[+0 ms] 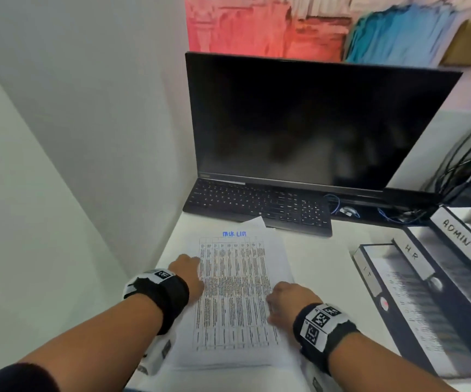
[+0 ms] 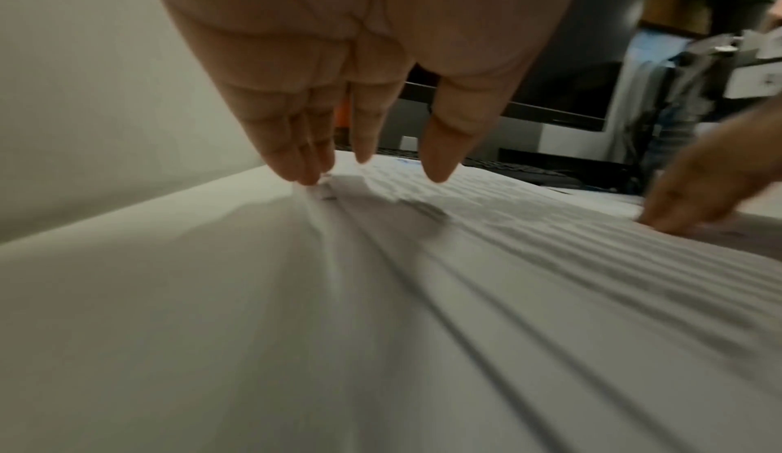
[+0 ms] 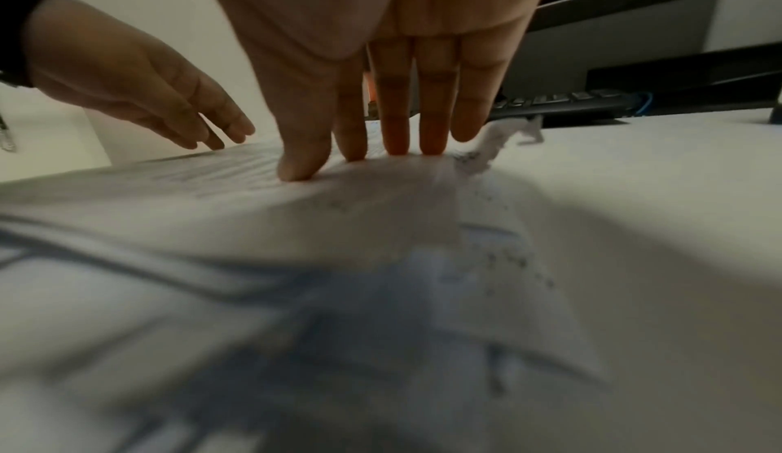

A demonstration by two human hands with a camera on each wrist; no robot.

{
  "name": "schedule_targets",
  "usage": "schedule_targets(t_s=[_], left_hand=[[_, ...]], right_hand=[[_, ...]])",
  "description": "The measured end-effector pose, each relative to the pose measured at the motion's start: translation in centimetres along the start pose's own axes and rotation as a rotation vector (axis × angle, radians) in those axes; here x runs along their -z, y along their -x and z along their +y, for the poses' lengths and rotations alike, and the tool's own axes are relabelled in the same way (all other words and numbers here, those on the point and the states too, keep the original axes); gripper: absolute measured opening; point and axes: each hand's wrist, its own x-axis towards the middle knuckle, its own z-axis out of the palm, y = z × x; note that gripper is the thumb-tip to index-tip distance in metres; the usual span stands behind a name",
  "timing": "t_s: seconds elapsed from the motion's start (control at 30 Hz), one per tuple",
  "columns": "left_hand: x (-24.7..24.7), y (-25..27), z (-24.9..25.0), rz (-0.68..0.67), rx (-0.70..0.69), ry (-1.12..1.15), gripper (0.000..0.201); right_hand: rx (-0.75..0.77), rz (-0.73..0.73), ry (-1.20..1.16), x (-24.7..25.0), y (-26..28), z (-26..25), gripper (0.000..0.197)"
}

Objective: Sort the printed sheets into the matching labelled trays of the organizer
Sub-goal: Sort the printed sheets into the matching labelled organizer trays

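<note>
Stack of white printed sheets (image 1: 237, 295), table-filled, blue handwritten heading at the far end: lies flat near the white desk's (image 1: 322, 250) left edge, long axis running front to back. Left hand (image 1: 187, 274) fingers straight, tips on the stack's left margin; right hand (image 1: 288, 302) fingers straight, pressing the right margin. Black tiered organizer trays (image 1: 438, 290) labelled IT, HR, ADMIN at the right edge, head view only. Right wrist view alone shows a lifted right-hand sheet corner (image 3: 491, 145).

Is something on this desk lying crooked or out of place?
Yes. One sheet pokes out askew from under the stack of paper, its corner reaching the keyboard. Both hands rest flat on the stack.
</note>
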Motion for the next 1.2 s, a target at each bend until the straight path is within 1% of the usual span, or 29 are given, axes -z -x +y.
schedule_targets(t_s=[0.07, 0.1, 0.2, 0.27, 0.37, 0.57, 0.63, 0.77, 0.87, 0.93, 1.03, 1.07, 1.13, 1.2], left_hand=[[0.3, -0.6, -0.7, 0.024, 0.052, 0.052, 0.047], [0.4, -1.0, -1.0, 0.023, 0.064, 0.077, 0.048], [0.5, -1.8, -1.2, 0.011, 0.05, 0.098, 0.035], [0.5, -2.0, -1.0, 0.014, 0.038, 0.12, 0.033], [0.3, -2.5, -0.4, 0.022, 0.072, 0.204, 0.041], [1.0, -3.4, 0.0, 0.049, 0.166, 0.34, 0.041], [1.1, -3.7, -0.5, 0.057, 0.196, 0.403, 0.046], [1.0, -3.9, -1.4, 0.082, 0.219, 0.5, 0.055], [0.7, -4.1, -1.3, 0.032, 0.202, 0.573, 0.059], [0.4, -4.1, -0.9, -0.003, 0.177, 0.542, 0.06], [0.3, -4.1, -0.6, 0.041, 0.186, 0.478, 0.066], [0.4, -4.1, -0.6, 0.051, 0.195, 0.47, 0.066], [0.6, -4.2, -0.8, 0.05, 0.21, 0.483, 0.062], [0.7, -4.3, -1.2, 0.036, 0.214, 0.558, 0.06]], right_hand=[[0.001, 0.011, -0.016, -0.3, -0.2, 0.2, 0.032], [0.0, 0.008, -0.02, -0.3, -0.2, 0.3, 0.032], [0.01, 0.006, -0.038, -0.6, -0.2, 0.3, 0.031], [0.011, 0.012, -0.051, -0.8, -0.2, 0.3, 0.032], [-0.026, 0.028, -0.087, -0.9, 0.1, 0.3, 0.041], [-0.028, 0.026, -0.122, -0.8, 0.2, 0.2, 0.043], [-0.027, 0.022, -0.127, -0.6, 0.3, 0.1, 0.043], [-0.032, 0.005, -0.14, -0.4, 0.1, 0.1, 0.043], [-0.035, 0.002, -0.139, -0.3, 0.3, 0.1, 0.044], [-0.033, 0.005, -0.158, -0.3, 0.2, 0.2, 0.044], [-0.039, -0.001, -0.201, -0.5, 0.3, 0.0, 0.047], [-0.054, 0.018, -0.22, -0.7, 0.2, 0.0, 0.05], [-0.154, 0.043, -0.238, -0.8, 0.0, 0.1, 0.06], [-0.261, 0.02, -0.246, -0.3, -0.3, 0.3, 0.074]])
